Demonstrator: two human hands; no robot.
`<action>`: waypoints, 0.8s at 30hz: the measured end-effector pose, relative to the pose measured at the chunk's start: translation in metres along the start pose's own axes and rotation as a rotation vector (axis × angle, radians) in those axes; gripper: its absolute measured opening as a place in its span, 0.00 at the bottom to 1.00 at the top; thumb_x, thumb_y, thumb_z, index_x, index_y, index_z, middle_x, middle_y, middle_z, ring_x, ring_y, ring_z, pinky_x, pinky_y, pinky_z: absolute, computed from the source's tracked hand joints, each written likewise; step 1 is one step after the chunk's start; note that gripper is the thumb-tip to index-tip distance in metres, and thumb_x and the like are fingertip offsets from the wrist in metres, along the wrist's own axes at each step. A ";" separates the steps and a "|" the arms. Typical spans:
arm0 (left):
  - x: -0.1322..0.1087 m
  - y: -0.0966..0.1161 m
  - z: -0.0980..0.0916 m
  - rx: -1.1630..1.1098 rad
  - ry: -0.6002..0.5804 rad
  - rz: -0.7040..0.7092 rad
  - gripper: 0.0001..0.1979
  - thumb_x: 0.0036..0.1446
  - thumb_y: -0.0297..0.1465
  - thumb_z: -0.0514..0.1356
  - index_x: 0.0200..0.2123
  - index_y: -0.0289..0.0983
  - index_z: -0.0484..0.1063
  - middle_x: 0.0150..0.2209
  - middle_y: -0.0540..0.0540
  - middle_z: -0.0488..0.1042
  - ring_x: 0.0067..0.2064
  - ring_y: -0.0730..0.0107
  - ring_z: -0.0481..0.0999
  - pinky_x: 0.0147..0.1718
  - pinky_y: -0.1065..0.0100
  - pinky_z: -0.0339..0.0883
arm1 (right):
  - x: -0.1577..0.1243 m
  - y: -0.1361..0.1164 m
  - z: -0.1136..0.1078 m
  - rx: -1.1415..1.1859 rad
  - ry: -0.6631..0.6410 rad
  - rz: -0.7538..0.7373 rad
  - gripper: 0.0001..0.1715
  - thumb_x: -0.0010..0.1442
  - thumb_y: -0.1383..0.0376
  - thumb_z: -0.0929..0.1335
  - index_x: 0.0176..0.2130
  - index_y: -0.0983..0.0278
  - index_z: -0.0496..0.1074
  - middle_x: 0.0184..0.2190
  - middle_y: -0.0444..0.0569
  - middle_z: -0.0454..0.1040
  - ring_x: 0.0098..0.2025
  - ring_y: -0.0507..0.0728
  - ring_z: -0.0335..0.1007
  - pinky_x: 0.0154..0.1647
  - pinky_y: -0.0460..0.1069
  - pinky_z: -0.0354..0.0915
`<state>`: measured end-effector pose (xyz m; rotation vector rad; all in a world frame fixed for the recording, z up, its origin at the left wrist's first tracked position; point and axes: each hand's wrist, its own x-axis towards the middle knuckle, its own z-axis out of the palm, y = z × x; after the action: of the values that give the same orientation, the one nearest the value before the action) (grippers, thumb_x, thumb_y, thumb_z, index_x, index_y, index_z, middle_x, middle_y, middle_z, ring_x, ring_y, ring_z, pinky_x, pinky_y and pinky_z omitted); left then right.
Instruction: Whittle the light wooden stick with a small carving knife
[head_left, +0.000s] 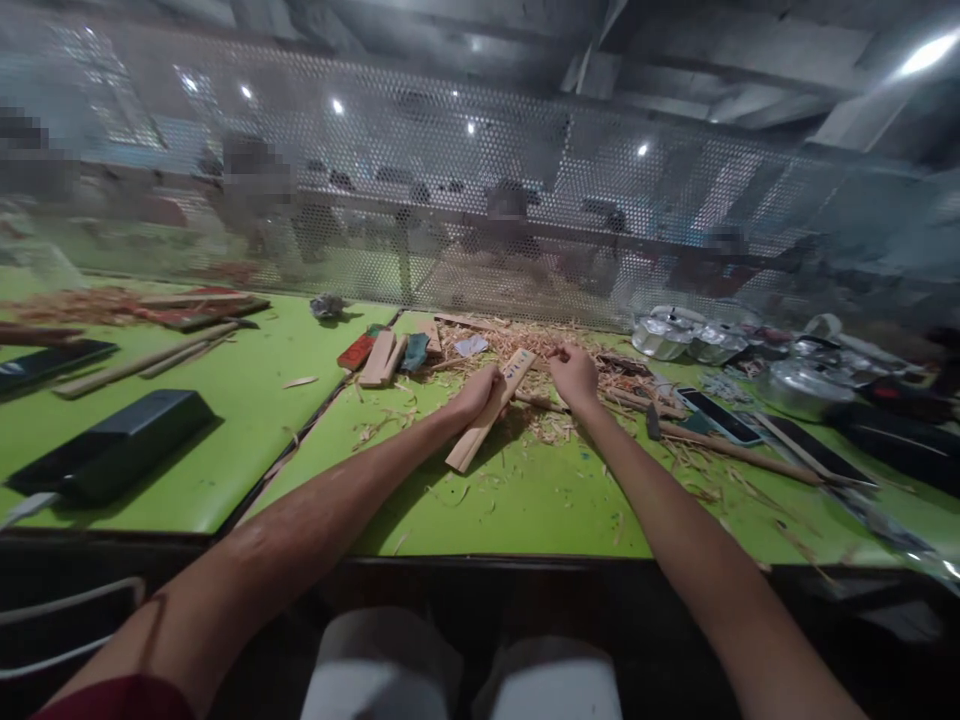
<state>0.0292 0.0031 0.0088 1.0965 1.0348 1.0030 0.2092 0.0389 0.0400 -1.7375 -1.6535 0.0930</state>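
My left hand [478,394] is closed around a flat strip of pale wood [487,418], tilted above the green table. Dark handwritten marks show near the strip's far end. To its right, my right hand [576,378] is apart from the strip, with fingers curled together over the pile of wood shavings [540,345]. Whatever those fingers may pinch is too small to make out. A brown stick [541,403] lies on the table between the two hands, partly hidden.
Wood blocks [379,358] and a red-orange piece [355,352] lie to the left. On the right are a wooden-handled tool [735,450], a phone [718,415] and silver kettles [802,385]. A dark box [112,445] sits far left. A perforated screen [465,220] stands behind; people are beyond it.
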 end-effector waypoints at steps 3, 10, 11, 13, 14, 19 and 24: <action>-0.003 0.003 0.001 0.034 0.002 0.013 0.20 0.63 0.37 0.45 0.23 0.38 0.68 0.15 0.45 0.68 0.17 0.68 0.65 0.19 0.68 0.59 | -0.002 -0.001 0.000 0.013 -0.017 0.013 0.16 0.62 0.66 0.65 0.43 0.65 0.81 0.35 0.50 0.79 0.35 0.56 0.67 0.34 0.48 0.54; -0.004 0.003 0.001 0.136 -0.005 0.065 0.22 0.63 0.39 0.44 0.22 0.39 0.68 0.16 0.45 0.68 0.18 0.68 0.65 0.20 0.67 0.59 | 0.001 0.001 0.004 0.019 0.010 0.012 0.16 0.62 0.66 0.65 0.41 0.63 0.82 0.35 0.50 0.80 0.35 0.57 0.70 0.38 0.48 0.61; -0.004 0.003 0.000 0.148 -0.003 0.071 0.22 0.63 0.39 0.44 0.22 0.39 0.68 0.16 0.45 0.69 0.18 0.68 0.66 0.21 0.67 0.59 | 0.001 0.001 0.005 0.020 0.014 0.009 0.16 0.62 0.65 0.65 0.40 0.63 0.82 0.35 0.50 0.80 0.35 0.57 0.71 0.39 0.48 0.62; -0.004 0.003 0.000 0.157 0.002 0.076 0.23 0.64 0.40 0.45 0.21 0.39 0.68 0.16 0.45 0.69 0.18 0.67 0.66 0.21 0.66 0.60 | 0.002 0.002 0.006 0.022 0.019 0.002 0.15 0.61 0.65 0.65 0.40 0.63 0.82 0.35 0.50 0.80 0.35 0.57 0.71 0.39 0.48 0.63; -0.004 0.004 0.000 0.154 0.003 0.075 0.23 0.64 0.39 0.45 0.21 0.39 0.68 0.17 0.45 0.69 0.18 0.67 0.66 0.21 0.66 0.60 | 0.002 0.003 0.006 0.023 0.021 -0.002 0.16 0.61 0.66 0.65 0.40 0.63 0.83 0.34 0.50 0.80 0.35 0.57 0.71 0.39 0.48 0.63; -0.004 0.003 -0.001 0.140 0.017 0.062 0.22 0.64 0.36 0.44 0.22 0.39 0.68 0.17 0.43 0.69 0.19 0.66 0.67 0.22 0.66 0.61 | 0.001 0.002 0.005 0.013 0.001 0.000 0.17 0.61 0.67 0.65 0.41 0.64 0.83 0.35 0.50 0.81 0.34 0.58 0.71 0.36 0.48 0.62; -0.002 0.000 -0.002 0.106 0.016 0.044 0.21 0.63 0.37 0.45 0.23 0.39 0.69 0.17 0.43 0.70 0.19 0.64 0.67 0.21 0.65 0.60 | 0.002 0.004 0.007 0.017 -0.005 -0.005 0.17 0.61 0.66 0.65 0.40 0.62 0.83 0.35 0.51 0.81 0.35 0.59 0.72 0.37 0.49 0.63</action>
<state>0.0273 0.0014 0.0084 1.2045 1.0911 1.0023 0.2096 0.0439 0.0338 -1.7217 -1.6554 0.1094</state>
